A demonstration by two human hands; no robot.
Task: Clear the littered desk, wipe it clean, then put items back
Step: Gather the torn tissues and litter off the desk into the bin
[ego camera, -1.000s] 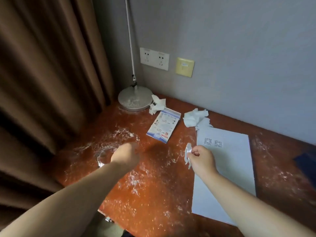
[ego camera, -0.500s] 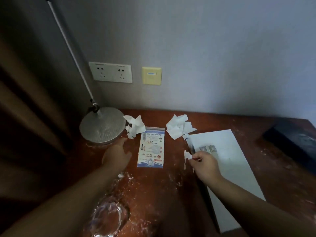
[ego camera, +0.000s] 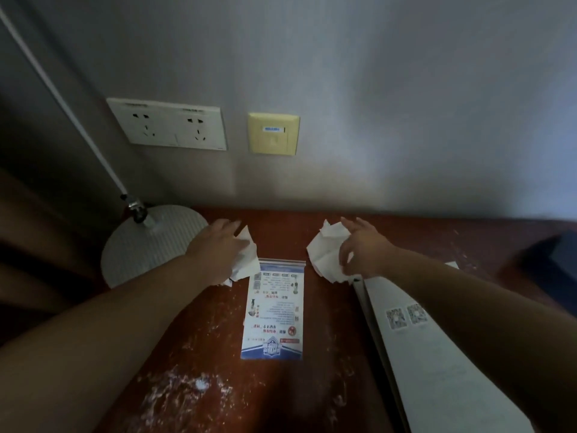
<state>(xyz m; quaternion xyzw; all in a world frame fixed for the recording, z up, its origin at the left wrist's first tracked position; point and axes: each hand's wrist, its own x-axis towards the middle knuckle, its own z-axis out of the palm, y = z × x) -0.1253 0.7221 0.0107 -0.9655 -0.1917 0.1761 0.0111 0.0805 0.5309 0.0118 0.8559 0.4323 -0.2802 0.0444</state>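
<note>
Head view, left hand (ego camera: 218, 250): fingers lie over the left crumpled white tissue (ego camera: 246, 256), at the far edge of the red-brown wooden desk (ego camera: 337, 354); I cannot tell whether they grip it.
Right hand (ego camera: 363, 250): fingers spread and half-curled over the right crumpled white tissue (ego camera: 323, 250), not closed on it.
Why: probably gathering both pieces of litter at once.

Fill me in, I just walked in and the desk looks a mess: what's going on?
A person is clearing litter off the desk. The left hand rests on a crumpled tissue beside the lamp base, and the right hand arches over a second tissue; neither clearly grips yet. A printed bag lies between them, and white dust speckles the desk.
</note>
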